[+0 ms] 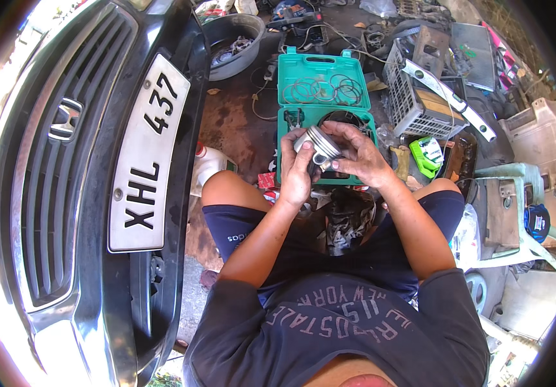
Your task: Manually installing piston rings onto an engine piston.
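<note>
A silver metal piston (pixel 317 142), with grooves around its side, is held between my two hands above an open green plastic case. My left hand (pixel 298 166) wraps its near left side, thumb pressed on the metal. On the other side the curled fingers of my right hand (pixel 363 157) grip it. Several thin metal rings (pixel 329 89) lie in the lid of the case (pixel 320 62). A black round band (pixel 349 119) sits in the case's lower half, partly hidden by my right hand.
At left stands a car's front with its grille (pixel 45 168). A grey basin (pixel 242 58) is at the back. To the right are a grey plastic crate (pixel 397 97), a green-and-white pack (pixel 427 157) and a pale green plastic chair (pixel 522 193). A white jug (pixel 210 166) stands by my left knee.
</note>
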The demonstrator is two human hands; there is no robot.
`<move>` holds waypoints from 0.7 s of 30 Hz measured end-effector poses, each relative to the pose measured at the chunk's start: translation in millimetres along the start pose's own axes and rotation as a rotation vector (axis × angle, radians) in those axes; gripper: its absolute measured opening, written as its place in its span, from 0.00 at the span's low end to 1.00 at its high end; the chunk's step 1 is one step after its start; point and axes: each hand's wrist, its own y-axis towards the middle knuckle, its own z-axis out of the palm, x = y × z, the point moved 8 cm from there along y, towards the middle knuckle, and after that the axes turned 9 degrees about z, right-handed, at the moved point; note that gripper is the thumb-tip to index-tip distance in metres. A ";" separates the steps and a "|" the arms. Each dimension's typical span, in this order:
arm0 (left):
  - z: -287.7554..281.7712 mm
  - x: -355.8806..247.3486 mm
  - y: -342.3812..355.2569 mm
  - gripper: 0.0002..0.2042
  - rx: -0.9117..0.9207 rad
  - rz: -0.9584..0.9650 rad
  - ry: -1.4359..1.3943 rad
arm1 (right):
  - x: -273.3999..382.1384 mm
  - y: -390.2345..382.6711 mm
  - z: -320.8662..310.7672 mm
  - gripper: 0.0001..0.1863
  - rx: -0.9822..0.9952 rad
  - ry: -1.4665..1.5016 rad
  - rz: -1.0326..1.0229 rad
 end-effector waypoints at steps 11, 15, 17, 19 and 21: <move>10.2 -8.5 -1.3 0.22 0.140 0.075 0.132 | 0.7 -0.5 -4.7 0.40 0.045 -0.011 0.090; 13.5 -12.5 -2.5 0.26 0.233 0.127 0.136 | 1.1 -1.0 -4.7 0.40 0.049 -0.070 0.110; 18.0 -21.9 -1.8 0.33 0.279 0.267 0.266 | 5.4 -2.5 -4.4 0.41 0.064 -0.097 0.066; 17.5 -26.6 -1.3 0.33 0.319 0.294 0.348 | 7.6 -3.5 -3.5 0.41 0.075 -0.139 0.042; 19.6 -29.4 -2.4 0.33 0.356 0.319 0.432 | 9.4 -4.2 -2.4 0.41 0.089 -0.177 0.019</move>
